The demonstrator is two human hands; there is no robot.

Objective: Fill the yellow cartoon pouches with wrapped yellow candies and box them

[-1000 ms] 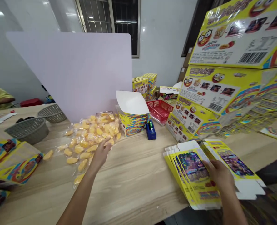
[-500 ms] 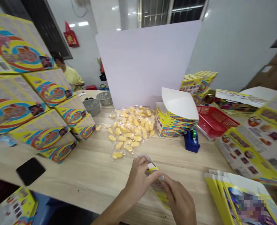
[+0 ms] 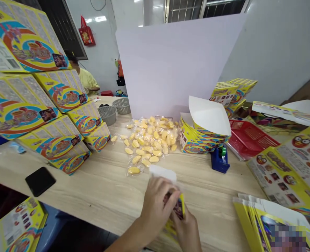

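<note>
A small yellow printed cardboard box [image 3: 180, 205] is held between my two hands above the near middle of the table. Its white flap sticks out past my left fingers. My left hand [image 3: 156, 203] is closed over the box's upper part, thumb across the printed side. Lower down and to the right, my right hand [image 3: 185, 225] grips the box's edge, its fingers partly hidden. Just beyond the flap lies a pile of individually wrapped yellow pieces [image 3: 152, 140] in clear film.
Filled-looking boxes [image 3: 50, 101] are stacked at left, near a black phone [image 3: 40, 181]. Nested open boxes [image 3: 204, 134], a blue tape dispenser [image 3: 220, 160] and a red basket [image 3: 249, 134] stand right. Flat cartons [image 3: 283, 224] lie near right. Behind stands a white board [image 3: 175, 66]; a person in yellow [image 3: 88, 80] sits beyond.
Both hands have shifted on the box, the right one moving down and left. The box has turned so that its dark printed side shows more. The view has swung slightly left.
</note>
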